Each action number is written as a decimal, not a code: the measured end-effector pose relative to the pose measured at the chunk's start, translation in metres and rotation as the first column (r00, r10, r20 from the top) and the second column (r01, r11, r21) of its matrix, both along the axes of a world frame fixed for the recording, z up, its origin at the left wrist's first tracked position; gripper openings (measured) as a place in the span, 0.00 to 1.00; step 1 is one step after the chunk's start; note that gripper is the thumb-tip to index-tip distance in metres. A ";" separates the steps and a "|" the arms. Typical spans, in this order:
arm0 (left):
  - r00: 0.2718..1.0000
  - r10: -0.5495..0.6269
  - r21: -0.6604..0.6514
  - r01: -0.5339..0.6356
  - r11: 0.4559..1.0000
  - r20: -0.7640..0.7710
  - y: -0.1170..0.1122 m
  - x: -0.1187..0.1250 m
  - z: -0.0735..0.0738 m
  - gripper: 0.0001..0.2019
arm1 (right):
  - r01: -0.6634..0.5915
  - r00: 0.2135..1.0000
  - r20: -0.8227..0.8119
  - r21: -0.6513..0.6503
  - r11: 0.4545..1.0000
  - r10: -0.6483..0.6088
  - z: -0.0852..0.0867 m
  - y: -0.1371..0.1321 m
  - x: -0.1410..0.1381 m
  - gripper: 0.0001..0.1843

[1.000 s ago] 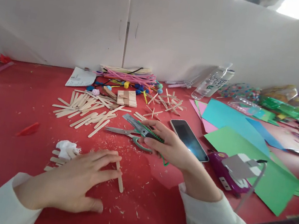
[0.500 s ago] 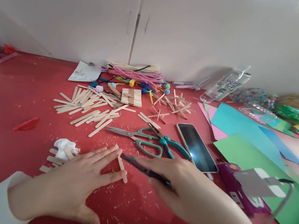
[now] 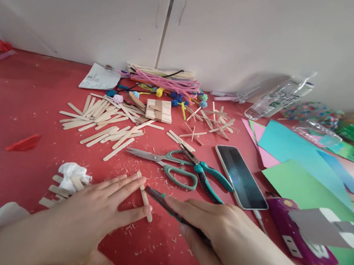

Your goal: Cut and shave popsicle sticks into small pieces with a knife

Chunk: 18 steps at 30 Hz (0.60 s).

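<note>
While the spread left hand (image 3: pixel 91 211) pinned a narrow, pale wooden stick (image 3: pixel 144 198) on the red table (image 3: pixel 37 104), far from its back edge, the right hand (image 3: pixel 216 232) gripped a slim, dark knife (image 3: pixel 162 201), tip just beside the stick. Green-handled metal scissors (image 3: pixel 159 158) lay nearer that edge.

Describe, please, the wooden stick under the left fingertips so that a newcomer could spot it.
On the red table, find the left hand, spread palm-down. Under its fingertips is one wooden stick. Unlike the loose sticks heaped farther back, it lies by itself, the cutter in the right hand pointing at it.
</note>
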<state>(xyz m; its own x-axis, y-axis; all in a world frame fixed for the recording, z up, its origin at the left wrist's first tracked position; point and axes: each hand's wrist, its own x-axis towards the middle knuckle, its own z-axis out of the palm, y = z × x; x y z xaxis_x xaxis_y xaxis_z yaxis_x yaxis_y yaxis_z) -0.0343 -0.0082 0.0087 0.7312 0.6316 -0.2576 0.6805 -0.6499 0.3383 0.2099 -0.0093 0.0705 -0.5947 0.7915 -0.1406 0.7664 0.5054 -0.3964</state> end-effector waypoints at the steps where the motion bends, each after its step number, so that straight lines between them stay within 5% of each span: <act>1: 1.000 -0.003 0.004 0.003 1.000 0.000 0.000 0.000 0.000 0.48 | -0.004 1.000 0.003 0.005 1.000 0.004 -0.001 0.000 -0.001 0.17; 13: 1.000 -0.003 -0.047 0.002 0.999 -0.012 0.002 0.002 0.008 0.45 | -0.238 0.930 0.309 0.095 0.967 0.198 0.017 0.001 -0.022 0.20; 18: 1.000 -0.017 -0.037 0.018 0.999 0.027 0.001 -0.001 0.006 0.44 | -0.160 0.962 0.226 0.013 0.987 0.153 0.021 0.010 -0.023 0.21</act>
